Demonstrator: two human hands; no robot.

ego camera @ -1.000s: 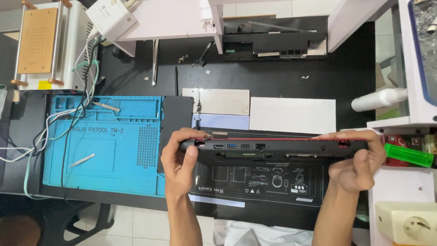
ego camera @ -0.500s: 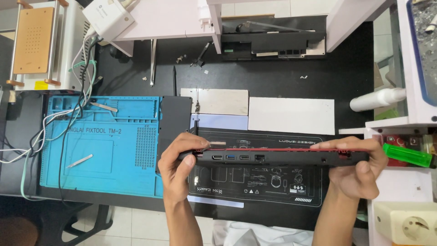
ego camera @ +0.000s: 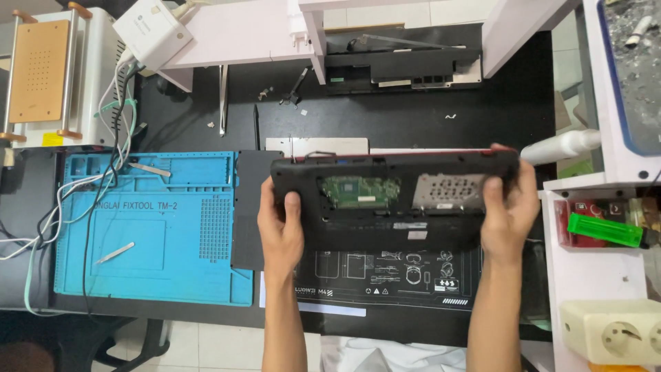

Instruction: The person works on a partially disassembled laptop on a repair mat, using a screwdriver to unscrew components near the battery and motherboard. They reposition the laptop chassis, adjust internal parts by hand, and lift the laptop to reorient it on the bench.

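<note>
The black laptop base is lifted off the desk and tilted toward the camera, its opened underside showing a green circuit board and a perforated metal plate. The left hand grips its left end, thumb laid on the underside and fingers wrapped behind the edge. The right hand clamps the right end the same way, thumb in front, fingers hidden behind the far corner. Both hands are closed firmly on the casing; a thin red edge runs along its top rim.

Under the base lies a black work mat with white diagrams, reaching the desk's near edge. Left of it, just beside the left wrist, sits a blue repair mat; its tray compartments along the top hold tweezers, and a 2nd metal tool rests on its flat field. White cables trail over its left edge. To the right, a white shelf stands close to the right hand, with a green lighter on it.
</note>
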